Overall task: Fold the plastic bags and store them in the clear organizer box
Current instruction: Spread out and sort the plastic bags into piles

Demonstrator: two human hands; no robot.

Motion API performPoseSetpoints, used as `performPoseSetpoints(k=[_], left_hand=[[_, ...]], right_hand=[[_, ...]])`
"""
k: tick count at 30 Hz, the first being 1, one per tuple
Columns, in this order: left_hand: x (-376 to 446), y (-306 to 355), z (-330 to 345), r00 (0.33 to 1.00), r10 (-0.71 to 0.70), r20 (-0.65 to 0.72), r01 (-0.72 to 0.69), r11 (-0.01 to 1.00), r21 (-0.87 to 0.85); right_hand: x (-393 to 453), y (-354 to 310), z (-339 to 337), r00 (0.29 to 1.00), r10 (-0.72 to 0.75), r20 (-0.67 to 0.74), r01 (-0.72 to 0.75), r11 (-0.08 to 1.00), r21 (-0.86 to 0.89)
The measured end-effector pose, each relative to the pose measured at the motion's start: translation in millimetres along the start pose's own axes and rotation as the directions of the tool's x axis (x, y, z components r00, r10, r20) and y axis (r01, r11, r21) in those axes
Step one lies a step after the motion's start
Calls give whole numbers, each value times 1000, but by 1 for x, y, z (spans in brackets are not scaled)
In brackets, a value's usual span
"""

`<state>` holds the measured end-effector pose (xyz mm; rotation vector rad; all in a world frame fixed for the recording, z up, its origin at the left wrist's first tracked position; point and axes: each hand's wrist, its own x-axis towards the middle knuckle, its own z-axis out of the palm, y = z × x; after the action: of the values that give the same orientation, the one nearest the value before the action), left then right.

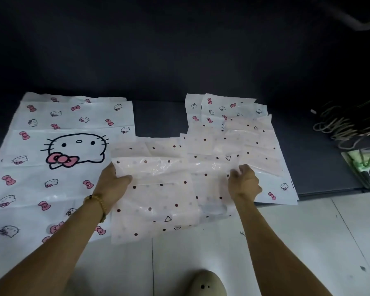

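A pale pink, dark-dotted plastic bag (158, 193) lies flat in front of me, half on the white tiled floor. My left hand (112, 184) pinches its left edge, thumb on top. My right hand (244, 183) grips its right edge with curled fingers. A large white cartoon-cat bag (51, 150) is spread out to the left. More dotted bags (244, 144) and small cat-print bags (222, 107) overlap at the right. No clear organizer box is in view.
The bags rest on a dark mat (158, 116) that meets the white tiles (297, 242). A tangle of rope handles (342, 127) and a green printed item (365, 167) sit at the far right. A beige shoe tip (205, 283) shows at the bottom.
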<state>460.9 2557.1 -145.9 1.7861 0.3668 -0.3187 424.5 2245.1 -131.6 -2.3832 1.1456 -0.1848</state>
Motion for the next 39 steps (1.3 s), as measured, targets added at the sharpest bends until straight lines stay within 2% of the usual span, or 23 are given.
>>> performPoseSetpoints(k=[4,6,8,10,12,14,17,19,21,22,23,24,26,28,29,31,32,34,39], left_hand=[[1,-2,2,1000,13,-24,-13,1000,17],[0,-3,2,999,-2,-37,3,1000,9],[-2,-2,1,999,-23,-31,23,1000,-9],[-3,1,2,999,-35,-17,34,999,-20],[-3,2,1,999,-37,-14,37,999,-8],[-3,4,1,999,-49,-6,49,999,2],[-5,9,6,995,-95,-14,94,994,-60],[-5,16,7,978,-200,-62,189,970,-153],[-4,23,3,937,-345,57,343,873,-347],[-3,21,0,926,-354,131,375,828,-417],[-2,20,-1,932,-323,167,363,829,-425],[-2,19,-1,950,-268,160,310,872,-379],[-1,16,2,986,-144,79,155,975,-159],[3,11,6,996,-72,45,73,997,-2],[5,8,6,997,-59,42,57,998,39],[7,4,7,998,-51,39,47,993,112],[8,1,8,997,-57,44,51,990,134],[10,-1,11,997,-61,37,55,988,144],[9,0,13,998,-43,47,38,993,110]], right_hand=[[1,-14,-30,972,-211,-104,229,950,214],[2,-27,-51,965,-225,-133,259,885,387],[2,-40,-73,993,-102,-66,120,740,662],[-1,-45,-91,994,-18,109,-78,591,803],[-8,-47,-94,969,-40,242,-173,587,791],[-19,-52,-78,961,-84,262,-157,615,773],[-44,-64,-31,948,-208,240,10,776,630],[-59,-68,3,930,-275,242,130,866,482],[-70,-68,28,931,-271,245,172,916,362],[-74,-68,37,932,-256,256,170,933,316],[-76,-67,44,930,-246,275,167,945,280],[-76,-66,49,924,-241,297,167,953,254],[-72,-63,50,924,-236,300,163,954,252],[-59,-54,42,963,-197,186,151,960,237],[-50,-46,36,986,-138,91,121,978,167],[-30,-26,20,999,31,-40,-31,1000,4],[-21,-17,12,994,105,-42,-108,992,-59],[-9,-3,5,983,180,41,-173,974,-145],[14,5,4,957,199,209,-203,979,0]])
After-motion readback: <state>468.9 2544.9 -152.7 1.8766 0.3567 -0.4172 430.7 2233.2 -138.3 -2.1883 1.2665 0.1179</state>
